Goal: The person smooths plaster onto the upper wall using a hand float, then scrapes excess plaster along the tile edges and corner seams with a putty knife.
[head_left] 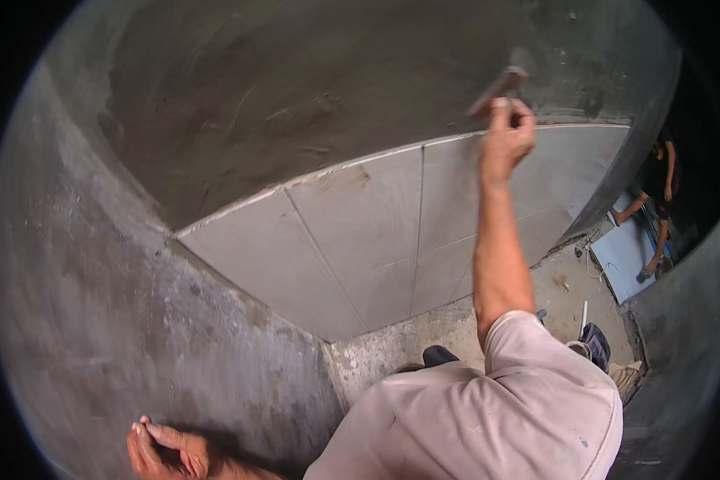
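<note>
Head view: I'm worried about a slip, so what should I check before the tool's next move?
1. Tool held in right hand: ok.
2. Tool touching the dark wall patch: cannot tell, it is blurred.
3. Left hand away from the dark wall patch: ok, low at left.
4. Tiles clean: not ok, brown smear on one.
5. Other person clear of the tool: ok, off at far right.

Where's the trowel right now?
In the head view, the trowel is at the upper right, in the fingers of the right hand, by the dark mortar just above the tiles.
</note>
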Demonstrator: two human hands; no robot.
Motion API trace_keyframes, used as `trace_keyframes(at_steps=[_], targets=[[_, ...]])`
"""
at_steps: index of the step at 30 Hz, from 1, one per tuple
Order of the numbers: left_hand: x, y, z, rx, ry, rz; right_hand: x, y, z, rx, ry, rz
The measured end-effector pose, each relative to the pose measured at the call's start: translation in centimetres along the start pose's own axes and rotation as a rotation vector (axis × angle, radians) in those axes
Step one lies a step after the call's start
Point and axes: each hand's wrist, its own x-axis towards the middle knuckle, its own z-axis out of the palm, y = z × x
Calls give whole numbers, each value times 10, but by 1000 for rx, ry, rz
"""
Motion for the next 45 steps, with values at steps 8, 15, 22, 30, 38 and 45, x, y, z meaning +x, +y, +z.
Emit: trace_keyframes(at_steps=[8, 15, 22, 30, 38, 45], targets=[[0, -3, 7, 127, -36, 1, -88, -48, 32, 31, -623, -320], [-6, -8, 1, 89, -54, -31, -85, -60, 44, -113, -779, -1166], [-6, -7, 3, 62, -54, -48, -85, -56, 56, -140, -946, -1483], [-7, -11, -1, 36, -56, -29, -119, -108, 86, -29, -907, -1429], [-11, -15, -2, -57, 9, -67, -185, -141, 124, -40, -1082, -1547], [-9, -22, -15, -74, -91, -47, -206, -161, 129, -55, -1095, -1570]])
